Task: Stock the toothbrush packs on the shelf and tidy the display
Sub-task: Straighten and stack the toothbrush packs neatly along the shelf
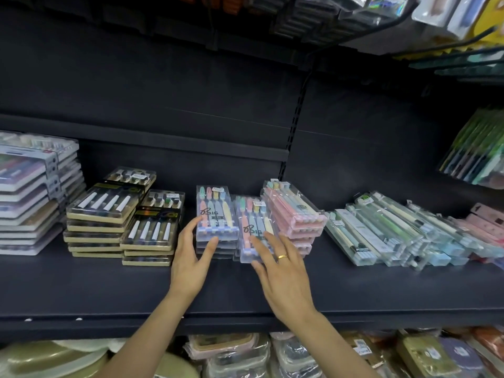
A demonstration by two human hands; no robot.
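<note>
Dark grey metal makes up the shelf [81, 285], which runs across the middle of the frame with its back panel rising behind. At centre stand two short stacks of clear toothbrush packs holding pastel brushes: the left pastel stack [213, 214] sits square, and the right pastel stack [252, 227] sits just beside it, its top pack tilted slightly.

The left hand [191, 257] comes up from the lower centre, fingers spread and fairly straight, fingertips touching the left edge and near corner of the left pastel stack. The right hand [281, 271], wearing a gold ring [282, 257], lies with fingers spread and straight over the near end of the right pastel stack; it covers that end, so whether it presses down cannot be told.

Hard against the right pastel stack on its right is a pink pack stack [294, 216], angled. Further right, green and blue packs [381, 230] lie fanned and overlapping, with pink boxes [485, 225] at the right edge. Left of centre are two piles of black-and-gold packs [109, 211], and at far left a taller pile of flat white-edged packs [32, 192]. Upper right, hanging packets [474, 148] appear blurred. Along the bottom of the frame, wrapped containers [294, 356] fill the shelf below.
</note>
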